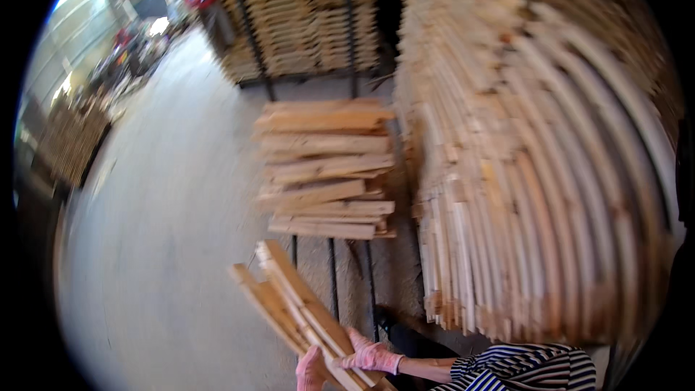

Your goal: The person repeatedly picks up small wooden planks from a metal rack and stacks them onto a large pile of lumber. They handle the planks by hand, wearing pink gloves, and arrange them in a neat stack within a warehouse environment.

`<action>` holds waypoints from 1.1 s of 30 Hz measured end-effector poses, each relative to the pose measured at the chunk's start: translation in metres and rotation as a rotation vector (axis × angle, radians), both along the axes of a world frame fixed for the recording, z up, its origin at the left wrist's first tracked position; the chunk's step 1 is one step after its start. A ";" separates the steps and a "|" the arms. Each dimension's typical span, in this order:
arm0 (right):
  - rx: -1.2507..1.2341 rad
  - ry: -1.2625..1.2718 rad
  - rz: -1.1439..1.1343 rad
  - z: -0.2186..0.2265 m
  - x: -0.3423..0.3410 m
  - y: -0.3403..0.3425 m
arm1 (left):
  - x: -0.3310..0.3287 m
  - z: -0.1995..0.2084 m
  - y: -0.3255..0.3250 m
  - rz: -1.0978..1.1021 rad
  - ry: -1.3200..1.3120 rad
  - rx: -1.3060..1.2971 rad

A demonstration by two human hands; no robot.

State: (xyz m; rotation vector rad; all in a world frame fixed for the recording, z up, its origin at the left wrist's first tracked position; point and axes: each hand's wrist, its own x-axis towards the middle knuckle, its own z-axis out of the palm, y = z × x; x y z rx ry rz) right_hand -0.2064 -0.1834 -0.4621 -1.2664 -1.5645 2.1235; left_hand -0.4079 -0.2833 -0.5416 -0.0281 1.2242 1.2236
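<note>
A small bundle of wooden boards (293, 297) is tilted up and to the left at the bottom of the view. My left hand (311, 371), in a pink glove, grips the bundle's left side near its lower end. My right hand (371, 355), gloved the same way, lies across the right side with its fingers against the wood. The bundle's lower end runs out of view. Beyond it, a low pile of similar boards (329, 166) lies crosswise in loose rows.
A tall stack of long wooden strips (521, 195) rises close on my right. Slatted wood (304, 14) is stacked behind dark upright bars (250, 29). Dark rods (333, 275) run under the board pile. Concrete floor (166, 210) stretches left, toward another wood stack (72, 137).
</note>
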 end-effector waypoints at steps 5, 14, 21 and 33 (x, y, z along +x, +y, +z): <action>0.170 -0.021 -0.100 0.176 0.034 -0.029 | 0.026 0.225 -0.009 -0.141 0.296 0.117; 0.494 0.435 -0.652 0.468 0.122 -0.095 | 0.036 0.524 0.034 -0.628 0.597 0.550; 0.529 0.732 -0.704 0.558 0.287 -0.109 | 0.261 0.694 0.061 -0.815 0.789 0.994; 0.339 0.667 -0.634 0.582 0.704 0.053 | 0.728 0.703 0.214 -1.083 0.349 0.843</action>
